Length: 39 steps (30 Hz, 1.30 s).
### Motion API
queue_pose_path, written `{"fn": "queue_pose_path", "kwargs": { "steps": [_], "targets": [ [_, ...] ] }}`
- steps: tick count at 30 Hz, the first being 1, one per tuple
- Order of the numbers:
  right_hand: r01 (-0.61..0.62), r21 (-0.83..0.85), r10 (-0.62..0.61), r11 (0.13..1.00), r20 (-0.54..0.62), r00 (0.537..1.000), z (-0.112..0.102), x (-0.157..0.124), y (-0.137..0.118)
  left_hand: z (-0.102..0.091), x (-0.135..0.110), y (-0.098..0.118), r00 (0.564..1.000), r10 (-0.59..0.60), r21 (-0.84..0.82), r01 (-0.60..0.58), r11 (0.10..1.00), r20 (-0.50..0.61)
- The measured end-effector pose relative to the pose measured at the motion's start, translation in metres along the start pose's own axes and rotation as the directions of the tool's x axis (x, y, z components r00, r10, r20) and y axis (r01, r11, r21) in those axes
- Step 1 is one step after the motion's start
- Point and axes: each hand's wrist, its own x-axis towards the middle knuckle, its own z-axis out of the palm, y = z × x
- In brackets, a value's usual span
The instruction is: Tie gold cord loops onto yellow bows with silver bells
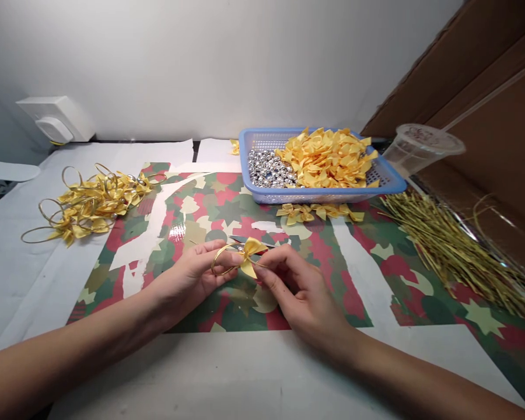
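Fingers: on my feed, the left hand (188,280) and right hand (300,291) pinch from either side, fingertips pressed together.
Bow: a yellow satin bow (250,255) with a gold wire loop (213,263), held between them above the patterned paper (350,297).
Basket: a blue plastic basket (376,186) holds silver beads (266,169) and loose yellow bows (328,160).
Right: gold wire strands (446,245) lie in a heap.

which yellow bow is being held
The yellow satin bow with the gold wire loop, held between the left hand and right hand; the others lie untouched.
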Motion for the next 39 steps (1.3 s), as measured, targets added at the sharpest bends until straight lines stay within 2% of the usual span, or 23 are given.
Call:
{"fn": "queue_pose_path", "kwargs": {
  "steps": [8,15,21,25,33,39],
  "targets": [
    [0.128,-0.119,-0.132,0.985,-0.023,0.991,-0.002,-0.0009,-0.0001,0.003,-0.0008,0.0012,0.999,0.0,0.028,0.001,1.0,-0.036],
    [0.134,-0.133,-0.138,0.982,-0.023,0.99,-0.0018,-0.0012,0.0003,0.0048,-0.0012,0.0018,0.996,0.001,0.047,0.004,0.999,-0.09],
    [0.156,-0.143,-0.16,0.977,-0.018,0.987,-0.0022,-0.0008,0.0003,0.004,-0.0007,0.0008,0.998,0.005,0.071,0.0,0.997,-0.065],
    [0.175,-0.157,-0.181,0.972,-0.022,0.983,-0.0023,-0.0011,-0.0006,0.0051,-0.0012,0.0,0.996,0.017,0.085,-0.009,0.996,-0.089],
    [0.15,-0.133,-0.154,0.98,-0.023,0.988,-0.0022,-0.0012,-0.0001,0.0053,-0.0005,0.0007,0.996,0.001,0.039,0.003,0.999,-0.087],
    [0.075,-0.04,-0.076,0.996,-0.025,0.997,0.0002,-0.0016,-0.0009,0.0067,-0.0026,0.0011,1.0,0.011,0.069,-0.01,0.998,-0.007]
  ]
}}
